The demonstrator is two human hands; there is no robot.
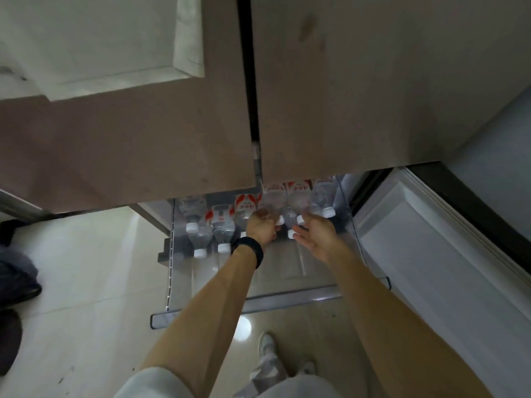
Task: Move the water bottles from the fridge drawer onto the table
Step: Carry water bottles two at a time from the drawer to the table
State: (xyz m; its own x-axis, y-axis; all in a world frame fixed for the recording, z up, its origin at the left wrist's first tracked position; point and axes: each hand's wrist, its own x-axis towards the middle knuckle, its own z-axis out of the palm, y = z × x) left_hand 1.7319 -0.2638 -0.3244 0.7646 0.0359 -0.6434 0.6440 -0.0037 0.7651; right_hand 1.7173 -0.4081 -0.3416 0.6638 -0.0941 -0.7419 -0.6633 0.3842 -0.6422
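The clear fridge drawer is pulled out below the brown fridge doors. Several clear water bottles with white caps and red labels lie in its back half, caps toward me. My left hand, with a black band on the wrist, is closed around the neck of one bottle in the middle row. My right hand hovers just right of it, fingers spread, beside the white caps of two neighbouring bottles, holding nothing.
An open white fridge door or compartment stands to the right of the drawer. Dark bags lie on the pale tiled floor at the left. My feet stand just in front of the drawer. No table shows.
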